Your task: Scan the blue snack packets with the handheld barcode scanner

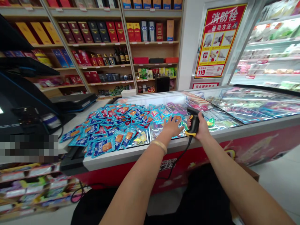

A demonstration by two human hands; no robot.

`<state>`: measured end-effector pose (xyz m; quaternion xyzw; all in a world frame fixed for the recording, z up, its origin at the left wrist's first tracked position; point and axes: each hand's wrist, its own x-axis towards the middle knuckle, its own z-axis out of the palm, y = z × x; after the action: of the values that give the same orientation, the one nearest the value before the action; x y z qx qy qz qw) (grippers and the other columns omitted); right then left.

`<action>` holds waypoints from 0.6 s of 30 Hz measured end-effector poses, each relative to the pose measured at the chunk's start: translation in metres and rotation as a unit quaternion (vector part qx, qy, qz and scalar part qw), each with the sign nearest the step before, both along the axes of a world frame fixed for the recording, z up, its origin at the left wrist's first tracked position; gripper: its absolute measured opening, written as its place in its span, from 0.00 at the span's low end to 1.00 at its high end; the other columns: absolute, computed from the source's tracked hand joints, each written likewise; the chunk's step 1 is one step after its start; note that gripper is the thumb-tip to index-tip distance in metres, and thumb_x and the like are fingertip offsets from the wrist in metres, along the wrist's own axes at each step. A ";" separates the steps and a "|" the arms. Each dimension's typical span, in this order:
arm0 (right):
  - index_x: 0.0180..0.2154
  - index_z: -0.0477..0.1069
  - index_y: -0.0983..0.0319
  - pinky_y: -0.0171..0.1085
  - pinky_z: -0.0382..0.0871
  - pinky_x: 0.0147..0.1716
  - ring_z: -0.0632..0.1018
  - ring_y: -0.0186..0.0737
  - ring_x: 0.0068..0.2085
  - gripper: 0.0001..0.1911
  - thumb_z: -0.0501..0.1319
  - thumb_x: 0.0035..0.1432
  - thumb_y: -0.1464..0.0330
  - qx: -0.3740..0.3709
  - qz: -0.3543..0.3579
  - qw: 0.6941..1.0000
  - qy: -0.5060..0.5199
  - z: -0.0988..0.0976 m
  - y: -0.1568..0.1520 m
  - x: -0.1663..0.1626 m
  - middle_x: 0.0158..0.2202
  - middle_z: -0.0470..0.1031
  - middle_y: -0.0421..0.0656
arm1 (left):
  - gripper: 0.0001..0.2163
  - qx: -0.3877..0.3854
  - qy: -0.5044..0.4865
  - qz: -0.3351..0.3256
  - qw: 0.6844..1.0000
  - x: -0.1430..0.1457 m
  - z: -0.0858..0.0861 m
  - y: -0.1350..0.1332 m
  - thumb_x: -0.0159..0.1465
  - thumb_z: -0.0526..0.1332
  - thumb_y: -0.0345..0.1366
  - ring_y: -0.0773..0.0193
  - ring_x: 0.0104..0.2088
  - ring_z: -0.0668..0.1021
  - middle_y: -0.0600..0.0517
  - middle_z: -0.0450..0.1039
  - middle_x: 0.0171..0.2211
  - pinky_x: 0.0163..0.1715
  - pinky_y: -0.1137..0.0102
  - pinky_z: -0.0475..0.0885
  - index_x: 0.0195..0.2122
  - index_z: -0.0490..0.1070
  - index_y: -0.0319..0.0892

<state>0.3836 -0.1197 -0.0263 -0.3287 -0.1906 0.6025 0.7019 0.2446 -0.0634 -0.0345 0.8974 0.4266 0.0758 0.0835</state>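
My left hand (172, 127) reaches over the glass top of a chest freezer, palm down and fingers spread. Its fingertips rest at a small blue snack packet (176, 118); whether they grip it is hard to see. In my right hand (202, 127) is a black and yellow barcode scanner (194, 122), held by its handle with the head up. A dark cable hangs from the scanner down the freezer front. Left of my hands spreads a large heap of blue snack packets (117, 117), several with a brown food picture.
The chest freezer (234, 131) runs to the right, with packaged goods under its glass. A dark checkout machine (28, 90) stands at the left. Shelves of boxed bottles (98, 31) line the back, beside a red poster (220, 40). A lit display fridge (272, 50) is far right.
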 end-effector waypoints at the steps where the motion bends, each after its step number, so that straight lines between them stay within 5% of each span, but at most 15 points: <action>1: 0.29 0.67 0.62 0.30 0.68 0.15 0.68 0.31 0.18 0.26 0.55 0.59 0.45 0.001 0.001 1.000 -0.004 0.000 0.000 -0.001 0.21 0.67 0.40 | 0.30 0.005 -0.005 0.003 1.000 -0.001 0.000 -0.001 0.67 0.50 0.52 0.44 0.71 0.47 0.46 0.42 0.72 0.65 0.38 0.43 0.69 0.49 0.52; 6: 0.29 0.68 0.63 0.28 0.67 0.15 0.69 0.31 0.18 0.26 0.49 0.65 0.49 -0.010 -0.001 1.000 0.019 0.004 -0.003 -0.009 0.21 0.68 0.41 | 0.28 0.077 -0.073 0.042 0.993 -0.031 0.005 -0.009 0.67 0.54 0.45 0.44 0.70 0.52 0.42 0.48 0.70 0.65 0.41 0.47 0.67 0.53 0.47; 12: 0.30 0.70 0.63 0.28 0.66 0.15 0.68 0.30 0.18 0.25 0.56 0.60 0.47 0.015 0.050 0.999 -0.010 0.007 -0.004 -0.049 0.21 0.69 0.40 | 0.20 0.210 -0.204 0.051 0.955 -0.139 0.007 -0.016 0.65 0.56 0.36 0.54 0.61 0.69 0.41 0.67 0.60 0.60 0.58 0.66 0.59 0.66 0.42; 18: 0.29 0.70 0.63 0.28 0.67 0.15 0.69 0.30 0.18 0.24 0.55 0.63 0.50 0.008 0.144 0.989 -0.022 0.006 0.002 -0.114 0.21 0.70 0.40 | 0.22 0.272 -0.154 0.189 0.931 -0.223 0.002 -0.031 0.62 0.60 0.42 0.49 0.55 0.74 0.41 0.71 0.56 0.54 0.55 0.68 0.56 0.69 0.42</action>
<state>0.2697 -0.1177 -0.0199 -0.3058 -0.2558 0.6883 0.6061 0.0214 -0.0944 -0.0321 0.7658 0.5336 0.3401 -0.1148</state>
